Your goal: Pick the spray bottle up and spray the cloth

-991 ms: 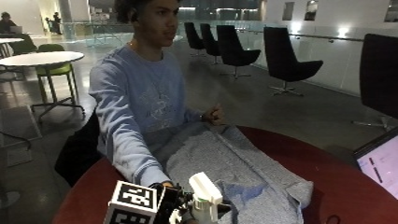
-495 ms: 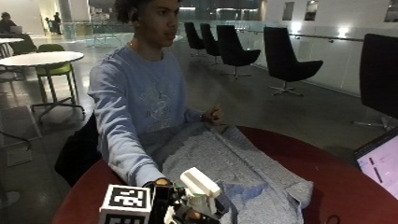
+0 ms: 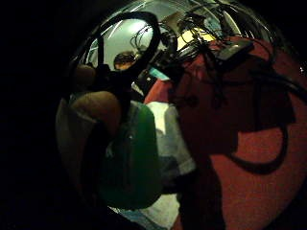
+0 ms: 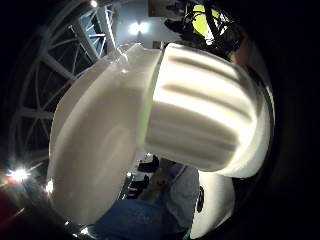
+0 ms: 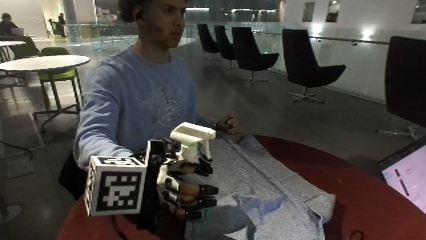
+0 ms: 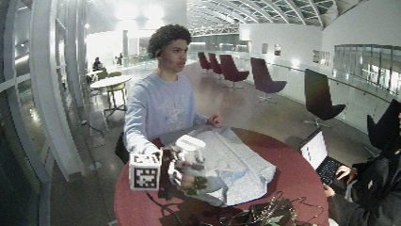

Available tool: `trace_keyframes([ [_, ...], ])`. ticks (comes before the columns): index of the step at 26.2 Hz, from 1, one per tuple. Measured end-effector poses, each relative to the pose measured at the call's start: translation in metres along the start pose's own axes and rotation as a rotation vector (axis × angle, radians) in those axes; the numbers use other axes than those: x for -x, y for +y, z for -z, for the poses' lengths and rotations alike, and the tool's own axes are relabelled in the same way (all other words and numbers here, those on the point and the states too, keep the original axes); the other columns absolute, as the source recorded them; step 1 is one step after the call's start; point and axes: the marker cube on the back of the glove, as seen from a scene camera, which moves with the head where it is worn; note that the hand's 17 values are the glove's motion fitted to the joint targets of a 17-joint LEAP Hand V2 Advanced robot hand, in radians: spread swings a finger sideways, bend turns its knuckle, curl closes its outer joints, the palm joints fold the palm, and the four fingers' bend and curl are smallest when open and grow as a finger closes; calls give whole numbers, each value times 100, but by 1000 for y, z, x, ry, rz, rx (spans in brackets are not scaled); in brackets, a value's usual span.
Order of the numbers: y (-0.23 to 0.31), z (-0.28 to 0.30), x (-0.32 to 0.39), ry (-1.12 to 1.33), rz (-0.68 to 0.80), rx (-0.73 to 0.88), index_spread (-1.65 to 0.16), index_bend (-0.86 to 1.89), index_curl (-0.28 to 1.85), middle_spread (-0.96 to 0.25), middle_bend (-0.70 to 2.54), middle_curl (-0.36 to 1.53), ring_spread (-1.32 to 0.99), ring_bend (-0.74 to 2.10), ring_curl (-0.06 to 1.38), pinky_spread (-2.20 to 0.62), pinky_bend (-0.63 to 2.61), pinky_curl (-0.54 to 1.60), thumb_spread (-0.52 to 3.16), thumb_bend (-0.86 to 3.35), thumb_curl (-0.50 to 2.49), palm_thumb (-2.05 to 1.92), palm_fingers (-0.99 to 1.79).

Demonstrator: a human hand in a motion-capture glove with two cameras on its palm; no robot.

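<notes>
A large public hall — something like an office or campus atrium. A curved glazed roof [image 6: 251, 14] on white ribs spans a long, polished floor [image 6: 251, 113]. Rows of dark swivel chairs [image 5: 309, 65] line the right-hand railing, and a round café table [image 5: 43, 62] with green chairs [image 5: 56, 75] stands far left. The round red desk [image 6: 294, 174] carries a laptop [image 6: 316, 155] at its right.
</notes>
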Motion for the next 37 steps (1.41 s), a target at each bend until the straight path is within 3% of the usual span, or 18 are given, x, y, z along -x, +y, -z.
trace_keyframes([
  [16,98,-19,65,12,86,351,-29,16,40,-6,18,40,-5,41,36,20,20,33,65,-3,59,103,107],
  [32,105,-65,68,299,-154,796,-26,15,41,-6,17,39,-3,46,37,17,20,35,66,-3,61,101,109],
  [37,109,-78,62,411,-198,846,-26,15,42,-5,20,40,-3,46,37,15,20,35,66,-3,62,101,111],
])
